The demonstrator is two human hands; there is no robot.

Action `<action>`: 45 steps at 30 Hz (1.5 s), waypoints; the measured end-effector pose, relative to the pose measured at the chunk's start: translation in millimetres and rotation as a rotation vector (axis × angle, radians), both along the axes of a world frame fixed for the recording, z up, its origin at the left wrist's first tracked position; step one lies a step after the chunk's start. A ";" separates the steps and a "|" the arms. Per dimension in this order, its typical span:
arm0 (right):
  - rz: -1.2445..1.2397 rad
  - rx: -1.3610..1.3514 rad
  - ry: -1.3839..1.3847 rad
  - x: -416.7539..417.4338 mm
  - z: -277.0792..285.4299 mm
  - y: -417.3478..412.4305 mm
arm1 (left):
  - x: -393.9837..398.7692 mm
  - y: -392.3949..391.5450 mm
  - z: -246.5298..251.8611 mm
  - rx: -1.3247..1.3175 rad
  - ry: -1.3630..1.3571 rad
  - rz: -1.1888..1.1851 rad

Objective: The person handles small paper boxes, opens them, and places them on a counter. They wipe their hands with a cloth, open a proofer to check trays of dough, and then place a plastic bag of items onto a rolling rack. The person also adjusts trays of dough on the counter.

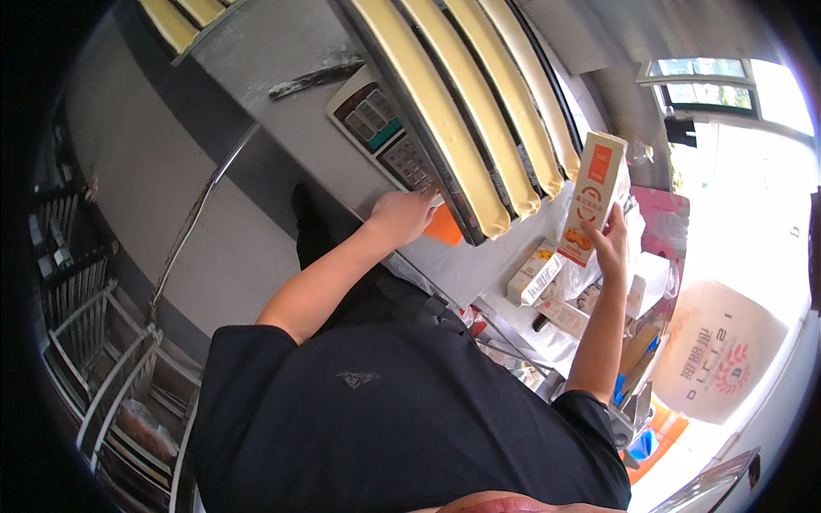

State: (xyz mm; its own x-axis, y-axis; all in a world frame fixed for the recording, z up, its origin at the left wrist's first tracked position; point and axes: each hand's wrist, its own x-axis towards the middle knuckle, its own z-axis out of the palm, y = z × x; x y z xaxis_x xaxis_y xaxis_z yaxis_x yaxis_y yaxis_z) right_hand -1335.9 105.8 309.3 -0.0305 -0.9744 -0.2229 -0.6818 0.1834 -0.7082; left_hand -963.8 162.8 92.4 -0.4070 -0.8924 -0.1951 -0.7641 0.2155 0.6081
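Observation:
My right hand is closed around a tall cream-and-orange printed carton, held upright over the worktop's right side. My left hand is at the near edge of a digital scale. Its fingertips are partly hidden beside the keypad and the edge of a dark tray, and whether they grip anything cannot be told. An orange flat object shows just beside them. Long dark trays with pale yellow contents overlap the scale from above. A dark, whitish-smeared strip lies beyond the scale.
A second printed carton lies on the worktop's right side, among plastic bags and a white box. More yellow-filled trays stand at the top left. A metal rack is at lower left, and a bent metal rail crosses the floor area.

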 end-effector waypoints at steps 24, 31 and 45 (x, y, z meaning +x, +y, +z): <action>0.067 0.120 0.093 -20.9 -6.8 -56.4 | 121.3 83.4 -23.6 -0.021 -0.164 0.323; 0.070 0.160 0.179 -22.8 -8.9 -64.2 | 117.6 90.1 -31.9 0.048 -0.175 0.320; 0.069 0.153 0.172 -18.2 -7.3 -70.9 | 121.0 87.8 -23.0 0.077 -0.148 0.318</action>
State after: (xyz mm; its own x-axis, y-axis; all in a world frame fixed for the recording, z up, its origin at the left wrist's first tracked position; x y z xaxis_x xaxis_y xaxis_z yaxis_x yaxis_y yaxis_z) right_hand -1354.1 34.9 302.0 -0.0153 -0.9309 -0.3651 -0.8046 0.2282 -0.5482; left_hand -842.8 250.6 69.4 -0.0733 -0.9501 -0.3032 -0.8665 -0.0898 0.4911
